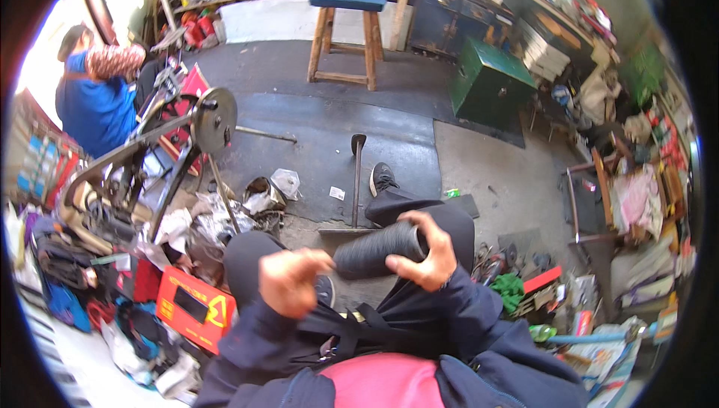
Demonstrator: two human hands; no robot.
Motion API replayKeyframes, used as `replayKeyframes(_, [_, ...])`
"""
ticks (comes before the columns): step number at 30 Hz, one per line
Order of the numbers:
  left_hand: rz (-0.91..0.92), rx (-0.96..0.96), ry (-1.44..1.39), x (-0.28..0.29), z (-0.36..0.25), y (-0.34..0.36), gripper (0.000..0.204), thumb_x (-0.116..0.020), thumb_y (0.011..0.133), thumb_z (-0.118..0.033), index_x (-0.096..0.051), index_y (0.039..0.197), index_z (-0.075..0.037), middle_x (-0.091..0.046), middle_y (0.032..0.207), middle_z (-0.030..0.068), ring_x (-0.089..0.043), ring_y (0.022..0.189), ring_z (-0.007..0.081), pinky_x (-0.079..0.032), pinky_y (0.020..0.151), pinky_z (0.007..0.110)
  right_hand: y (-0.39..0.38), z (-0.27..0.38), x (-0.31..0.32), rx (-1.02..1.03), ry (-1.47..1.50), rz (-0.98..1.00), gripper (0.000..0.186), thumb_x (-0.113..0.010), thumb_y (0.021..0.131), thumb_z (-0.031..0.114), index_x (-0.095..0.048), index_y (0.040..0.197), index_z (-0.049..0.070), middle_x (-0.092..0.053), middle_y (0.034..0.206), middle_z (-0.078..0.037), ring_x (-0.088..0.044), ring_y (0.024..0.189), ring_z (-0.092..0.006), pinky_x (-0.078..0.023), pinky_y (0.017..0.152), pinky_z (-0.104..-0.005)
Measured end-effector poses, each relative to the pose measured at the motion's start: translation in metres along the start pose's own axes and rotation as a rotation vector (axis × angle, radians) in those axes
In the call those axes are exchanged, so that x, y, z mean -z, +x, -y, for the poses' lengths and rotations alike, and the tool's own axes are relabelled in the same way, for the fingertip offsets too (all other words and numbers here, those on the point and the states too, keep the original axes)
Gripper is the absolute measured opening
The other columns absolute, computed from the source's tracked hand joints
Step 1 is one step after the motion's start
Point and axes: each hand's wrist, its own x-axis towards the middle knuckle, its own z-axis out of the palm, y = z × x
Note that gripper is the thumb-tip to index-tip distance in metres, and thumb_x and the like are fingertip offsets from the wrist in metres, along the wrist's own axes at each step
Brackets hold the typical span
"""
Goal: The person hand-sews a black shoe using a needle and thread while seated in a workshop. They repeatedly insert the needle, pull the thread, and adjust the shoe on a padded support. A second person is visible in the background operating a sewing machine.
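Note:
A large spool of black thread (371, 253) is held above my lap, tilted, its right end higher. My right hand (428, 254) grips that end, thumb below and fingers over the top. Close to the spool's left end is my left hand (290, 280), slightly blurred, with its fingers curled together. Whether a thread end lies between them is too small to make out. Beyond my knees stands a metal post (357, 183) with a small flat top and a wide base on the floor.
A hand-cranked sewing machine with a large wheel (215, 119) stands at the left, near a seated person in blue (93, 108). A red box (196, 309) lies beside my left leg among loose clutter. Farther off are a stool (347, 0) and a green chest (490, 82).

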Motion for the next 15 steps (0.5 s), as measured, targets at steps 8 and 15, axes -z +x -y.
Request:
replayKeyframes(8, [0.219, 0.029, -0.146, -0.052, 0.012, -0.042, 0.019, -0.072, 0.087, 0.005, -0.076, 0.104, -0.004, -0.077, 0.1, 0.0128, -0.076, 0.097, 0.0264, -0.059, 0.086, 0.038, -0.009, 0.002, -0.03, -0.229, 0.709, -0.079, 0.083, -0.072, 0.078, 0.053, -0.053, 0.135, -0.004, -0.065, 0.114, -0.011, -0.066, 0.103, -0.0207, -0.052, 0.093, -0.0333])
replayKeyframes(15, [0.009, -0.056, 0.151, -0.029, -0.002, -0.031, 0.017, -0.086, 0.074, -0.009, -0.075, 0.087, -0.009, -0.069, 0.08, 0.0077, -0.067, 0.074, 0.0295, -0.054, 0.067, 0.038, -0.031, -0.019, -0.044, -0.41, 0.479, 0.08, 0.066, -0.083, 0.085, 0.026, -0.05, 0.137, 0.001, -0.064, 0.115, -0.008, -0.062, 0.105, -0.0165, -0.05, 0.093, -0.0303])
